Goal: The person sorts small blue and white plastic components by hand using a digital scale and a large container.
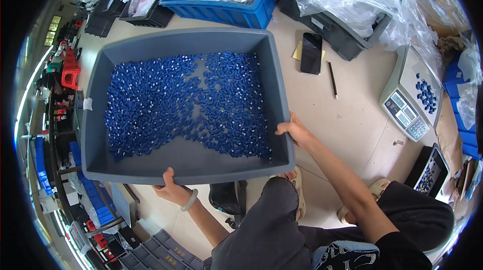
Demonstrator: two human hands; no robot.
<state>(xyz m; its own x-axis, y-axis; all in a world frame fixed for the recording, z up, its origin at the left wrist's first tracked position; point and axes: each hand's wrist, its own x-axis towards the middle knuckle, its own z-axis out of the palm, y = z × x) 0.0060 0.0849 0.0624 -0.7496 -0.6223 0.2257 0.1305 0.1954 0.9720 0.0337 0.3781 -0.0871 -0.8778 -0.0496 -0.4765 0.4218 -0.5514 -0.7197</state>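
Left fingers, right fingers closed on gray tub | blue parts inside | white rim label | yellow-lettered crate

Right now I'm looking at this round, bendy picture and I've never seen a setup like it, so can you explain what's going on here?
There is no robot here, just a person's two bare hands. A wide fisheye camera worn on the head looks down, so straight edges bend toward the dark rim.

The left hand grips the near edge of a big gray tub, and the right hand grips its right side. Inside are many small blue pieces.

On the pale tiled floor to the right lie a phone and a thin black stick, perhaps a pen. Farther right is a scale with more blue pieces on it.
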